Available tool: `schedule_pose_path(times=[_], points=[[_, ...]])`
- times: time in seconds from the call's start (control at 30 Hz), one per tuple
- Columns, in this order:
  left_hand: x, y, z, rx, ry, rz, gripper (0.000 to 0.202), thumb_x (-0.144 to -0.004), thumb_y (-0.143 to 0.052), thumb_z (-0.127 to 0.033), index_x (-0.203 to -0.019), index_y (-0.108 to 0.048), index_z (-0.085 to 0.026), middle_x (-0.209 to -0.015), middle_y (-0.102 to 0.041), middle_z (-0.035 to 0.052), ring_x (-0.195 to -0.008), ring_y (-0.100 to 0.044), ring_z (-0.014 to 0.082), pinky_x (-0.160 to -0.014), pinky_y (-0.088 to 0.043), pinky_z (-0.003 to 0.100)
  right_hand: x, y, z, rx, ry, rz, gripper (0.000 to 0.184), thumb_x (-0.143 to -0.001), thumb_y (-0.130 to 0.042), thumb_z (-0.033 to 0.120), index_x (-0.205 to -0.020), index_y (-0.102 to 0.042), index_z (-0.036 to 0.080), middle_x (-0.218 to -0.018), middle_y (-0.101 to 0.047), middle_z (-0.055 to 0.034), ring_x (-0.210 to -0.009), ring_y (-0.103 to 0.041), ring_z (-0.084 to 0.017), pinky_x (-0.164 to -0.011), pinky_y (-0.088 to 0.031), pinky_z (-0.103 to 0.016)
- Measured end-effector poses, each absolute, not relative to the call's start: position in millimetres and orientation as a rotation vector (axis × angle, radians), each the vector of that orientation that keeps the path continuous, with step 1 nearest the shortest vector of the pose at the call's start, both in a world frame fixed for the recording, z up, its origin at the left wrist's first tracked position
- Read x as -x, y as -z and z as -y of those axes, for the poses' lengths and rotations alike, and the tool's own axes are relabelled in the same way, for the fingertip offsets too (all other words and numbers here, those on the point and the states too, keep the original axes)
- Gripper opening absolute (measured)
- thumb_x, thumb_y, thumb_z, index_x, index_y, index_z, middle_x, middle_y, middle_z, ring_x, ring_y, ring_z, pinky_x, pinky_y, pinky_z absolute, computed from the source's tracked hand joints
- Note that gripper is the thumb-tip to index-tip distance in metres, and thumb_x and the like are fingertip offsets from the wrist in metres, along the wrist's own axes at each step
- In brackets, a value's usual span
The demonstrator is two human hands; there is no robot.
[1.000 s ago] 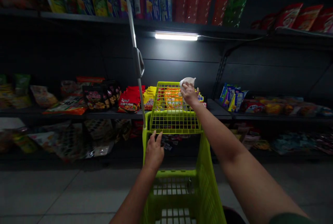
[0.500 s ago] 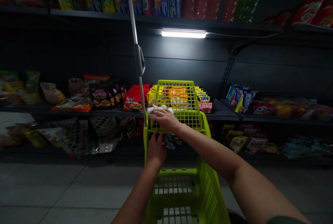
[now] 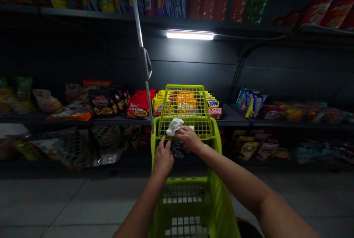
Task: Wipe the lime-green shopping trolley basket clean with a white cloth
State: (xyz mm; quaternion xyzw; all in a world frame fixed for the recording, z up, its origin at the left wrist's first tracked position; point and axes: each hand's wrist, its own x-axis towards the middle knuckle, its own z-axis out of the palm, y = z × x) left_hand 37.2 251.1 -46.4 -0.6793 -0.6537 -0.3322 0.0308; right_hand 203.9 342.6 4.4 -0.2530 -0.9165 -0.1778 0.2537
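A lime-green shopping cart (image 3: 215,193) stands in front of me, its upper wire basket (image 3: 184,111) facing the shelves. My right hand (image 3: 189,138) grips a crumpled white cloth (image 3: 174,126) and presses it on the near edge of that wire basket. My left hand (image 3: 163,157) rests on the cart's frame just below and left of the cloth, fingers curled over the rim. Small packets show through the mesh under both hands.
Dark store shelves (image 3: 116,120) hold snack bags: red packs (image 3: 138,107), yellow packs (image 3: 157,103), blue packs (image 3: 249,103). A metal pole (image 3: 142,46) rises at the cart's left corner. A strip light (image 3: 190,35) glows overhead. Grey tiled floor (image 3: 55,201) lies on both sides.
My right hand with the cloth has moved from the far right rim of the wire basket across to its left corner, then back to the near edge. The left hand stayed on the frame.
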Motion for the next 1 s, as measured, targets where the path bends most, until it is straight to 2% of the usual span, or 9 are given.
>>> schedule_pose_path(times=[0.17,0.33,0.4,0.5,0.63,0.8,0.87,0.93,1.0], points=[[-44.1,47.2,-251.7,2.095,0.996,2.001,0.07,-0.077,-0.054,-0.001,-0.145,-0.053,-0.021,-0.153,-0.045,0.0146,-0.135,-0.053,0.0302,-0.113,-0.045,0.044,-255.5,-13.2,-325.9,0.882,0.483,2.435,0.021,-0.096,-0.06,0.021,-0.111,-0.073,0.026,-0.109,-0.072,-0.0078,-0.105,-0.061,-0.024,-0.096,-0.047,-0.037],[-52.0,47.1,-253.7,2.112,0.983,2.004,0.07,-0.078,-0.054,-0.001,-0.145,-0.053,-0.021,-0.154,-0.044,0.0139,-0.135,-0.053,0.0292,-0.113,-0.045,0.042,-300.9,-63.8,-372.7,1.204,0.257,1.644,0.037,-0.094,-0.045,0.016,-0.124,-0.067,0.018,-0.128,-0.066,-0.0133,-0.123,-0.057,-0.025,-0.11,-0.042,-0.041],[-53.8,45.3,-254.1,2.116,0.988,1.999,0.07,-0.078,-0.054,-0.001,-0.145,-0.053,-0.021,-0.154,-0.045,0.0144,-0.137,-0.052,0.0291,-0.114,-0.045,0.043,-315.4,-79.9,-390.8,1.373,0.024,1.475,0.04,-0.09,-0.05,0.019,-0.128,-0.065,0.018,-0.127,-0.067,-0.0137,-0.123,-0.058,-0.027,-0.109,-0.043,-0.042],[-55.5,41.4,-253.4,2.125,0.995,2.005,0.069,-0.078,-0.054,-0.001,-0.144,-0.053,-0.02,-0.154,-0.045,0.0163,-0.137,-0.052,0.0298,-0.114,-0.044,0.044,-328.0,-93.1,-405.6,1.503,-0.316,1.446,0.034,-0.082,-0.065,0.024,-0.115,-0.07,0.018,-0.107,-0.075,-0.0111,-0.106,-0.067,-0.027,-0.097,-0.051,-0.038],[-55.8,39.4,-250.6,2.21,1.0,2.026,0.07,-0.08,-0.055,-0.003,-0.148,-0.048,-0.018,-0.161,-0.037,0.019,-0.143,-0.046,0.032,-0.116,-0.042,0.046,-333.3,-96.8,-404.7,1.478,-0.407,1.482,0.027,-0.077,-0.073,0.029,-0.1,-0.072,0.014,-0.093,-0.077,-0.01,-0.089,-0.07,-0.025,-0.084,-0.055,-0.036],[-56.7,22.0,-225.5,2.32,1.13,1.895,0.087,-0.086,-0.062,-0.016,-0.16,-0.017,-0.015,-0.169,-0.012,0.0231,-0.157,-0.01,0.0372,-0.123,-0.028,0.054,-345.6,-94.6,-378.7,1.346,-0.408,1.506,0.038,-0.077,-0.073,0.037,-0.108,-0.069,0.015,-0.097,-0.076,-0.0085,-0.087,-0.069,-0.023,-0.08,-0.054,-0.034],[-55.9,5.0,-202.8,2.273,1.244,1.655,0.092,-0.092,-0.058,-0.02,-0.162,0.001,-0.024,-0.171,0.006,0.0163,-0.157,0.003,0.0338,-0.124,-0.022,0.056,-351.6,-91.3,-357.9,1.267,-0.355,1.517,0.043,-0.077,-0.072,0.04,-0.112,-0.067,0.016,-0.098,-0.075,-0.007,-0.087,-0.068,-0.023,-0.08,-0.054,-0.033],[-51.2,-11.6,-175.7,2.161,1.321,1.48,0.1,-0.093,-0.059,-0.024,-0.16,0.014,-0.031,-0.17,0.021,0.0108,-0.157,0.008,0.0341,-0.124,-0.023,0.059,-355.7,-85.1,-331.0,1.183,-0.309,1.526,0.044,-0.077,-0.071,0.041,-0.115,-0.065,0.018,-0.098,-0.074,-0.0051,-0.085,-0.067,-0.022,-0.078,-0.053,-0.032],[-40.8,-21.8,-148.4,1.995,1.331,1.432,0.113,-0.09,-0.067,-0.028,-0.156,0.025,-0.036,-0.169,0.024,0.0077,-0.156,0.012,0.0365,-0.121,-0.021,0.067,-357.3,-74.8,-300.7,1.102,-0.295,1.539,0.04,-0.078,-0.07,0.04,-0.113,-0.066,0.019,-0.096,-0.073,-0.0038,-0.084,-0.066,-0.021,-0.077,-0.053,-0.031]])
